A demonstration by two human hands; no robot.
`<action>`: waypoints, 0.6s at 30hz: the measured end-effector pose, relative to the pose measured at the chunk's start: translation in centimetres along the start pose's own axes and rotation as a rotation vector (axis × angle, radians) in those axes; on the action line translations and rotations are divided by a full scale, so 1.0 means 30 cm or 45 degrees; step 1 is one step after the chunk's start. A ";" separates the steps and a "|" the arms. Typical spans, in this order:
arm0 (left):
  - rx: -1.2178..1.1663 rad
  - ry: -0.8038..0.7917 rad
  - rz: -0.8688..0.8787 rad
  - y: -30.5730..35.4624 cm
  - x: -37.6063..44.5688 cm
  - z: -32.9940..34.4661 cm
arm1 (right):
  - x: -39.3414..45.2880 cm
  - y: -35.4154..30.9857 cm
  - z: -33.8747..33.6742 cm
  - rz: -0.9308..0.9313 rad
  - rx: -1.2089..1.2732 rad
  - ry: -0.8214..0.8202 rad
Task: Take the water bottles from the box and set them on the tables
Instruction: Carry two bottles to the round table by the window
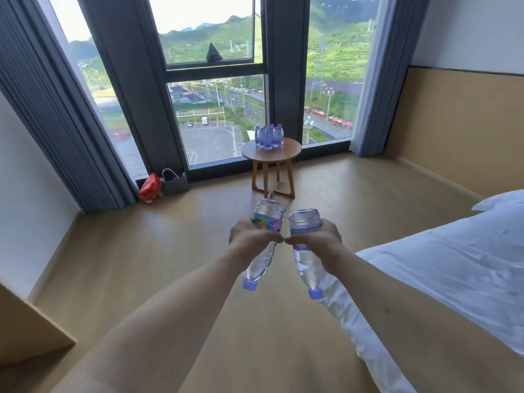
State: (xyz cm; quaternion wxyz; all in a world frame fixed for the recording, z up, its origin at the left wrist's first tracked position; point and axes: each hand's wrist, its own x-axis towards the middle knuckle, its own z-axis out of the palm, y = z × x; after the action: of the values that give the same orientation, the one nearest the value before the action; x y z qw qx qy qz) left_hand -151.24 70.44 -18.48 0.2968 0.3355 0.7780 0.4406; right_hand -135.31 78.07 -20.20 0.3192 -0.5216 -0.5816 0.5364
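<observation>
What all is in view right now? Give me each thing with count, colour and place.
Held water bottles: two, clear with purple caps, one in each hand, caps pointing toward the camera.
Bottles on table: a cluster, count unclear, clear with purple caps, upright.
Round table: one, wooden, by the window.
Red bag: one, floor by the left curtain.
Grey bag: one, beside the red one.
Bed: one, white, right.
Left hand: grips a bottle.
Right hand: grips a bottle.
</observation>
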 end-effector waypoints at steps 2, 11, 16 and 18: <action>0.006 -0.001 -0.013 0.018 0.101 0.024 | 0.099 -0.018 0.006 0.024 -0.007 -0.009; 0.016 -0.042 -0.027 0.038 0.673 0.083 | 0.629 -0.101 0.133 0.046 -0.062 0.003; 0.007 -0.055 -0.035 0.100 1.081 0.066 | 0.981 -0.191 0.244 0.067 -0.089 0.013; 0.008 -0.070 -0.038 0.134 1.226 0.054 | 1.111 -0.235 0.275 0.084 -0.098 0.012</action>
State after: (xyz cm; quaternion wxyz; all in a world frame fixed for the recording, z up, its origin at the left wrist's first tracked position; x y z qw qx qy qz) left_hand -170.98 101.62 -21.73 0.3235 0.3366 0.7758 0.4244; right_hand -153.25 108.15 -21.57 0.2840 -0.5548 -0.5828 0.5215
